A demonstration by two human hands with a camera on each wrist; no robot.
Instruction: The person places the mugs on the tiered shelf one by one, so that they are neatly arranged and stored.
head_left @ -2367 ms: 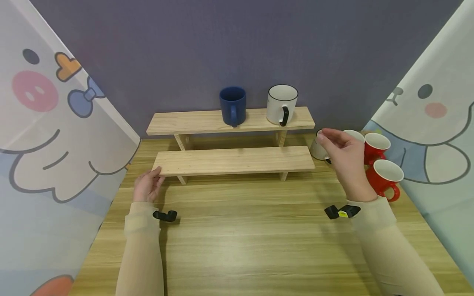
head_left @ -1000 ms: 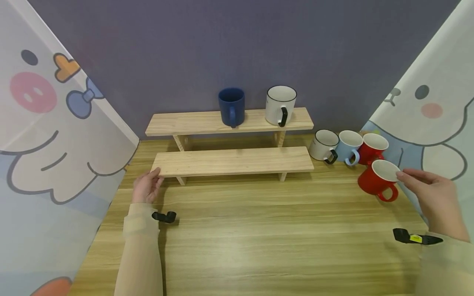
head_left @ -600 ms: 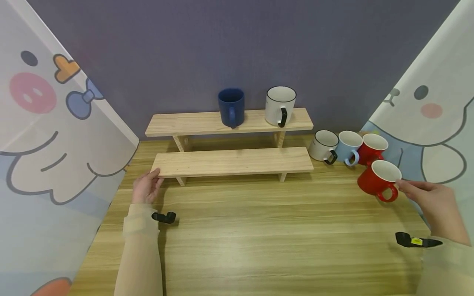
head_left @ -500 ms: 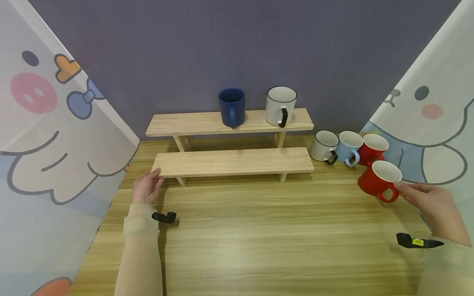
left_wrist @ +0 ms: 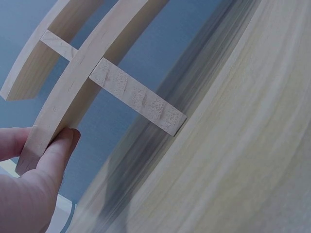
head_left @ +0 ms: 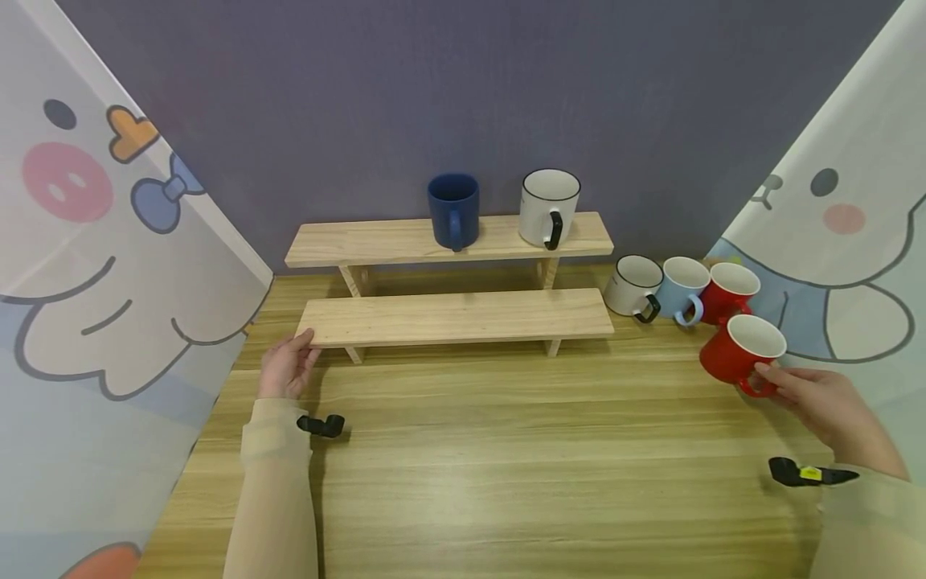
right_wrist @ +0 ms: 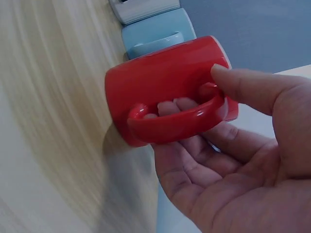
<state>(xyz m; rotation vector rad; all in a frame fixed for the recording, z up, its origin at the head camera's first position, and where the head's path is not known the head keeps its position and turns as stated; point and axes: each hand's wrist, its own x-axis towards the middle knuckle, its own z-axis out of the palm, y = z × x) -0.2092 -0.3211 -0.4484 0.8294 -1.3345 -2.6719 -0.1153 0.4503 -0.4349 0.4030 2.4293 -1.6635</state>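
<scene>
My right hand (head_left: 825, 402) is at the near red mug (head_left: 732, 354) on the right of the table. In the right wrist view, several curled fingertips pass through the red handle (right_wrist: 180, 124), and the thumb lies against the mug near its rim. The left hand (head_left: 285, 366) pinches the left end of the lower board of a two-tier wooden shelf (head_left: 456, 315). Seen from the left wrist, the thumb is on one face of the board (left_wrist: 73, 102) and a finger on the other. On the upper tier stand a dark blue mug (head_left: 453, 211) and a white black-rimmed mug (head_left: 542, 213).
Right of the shelf, a smaller white mug with a black handle (head_left: 628, 291), a light blue mug (head_left: 680, 291) and a second red mug (head_left: 727, 289) stand in a row on the wooden table (head_left: 463, 458). Printed panels flank both sides; a grey-blue wall (head_left: 376, 112) closes the back.
My right hand has moved from in front of the row of mugs to the near red mug's right side, then in onto its handle. The left hand stays on the shelf end.
</scene>
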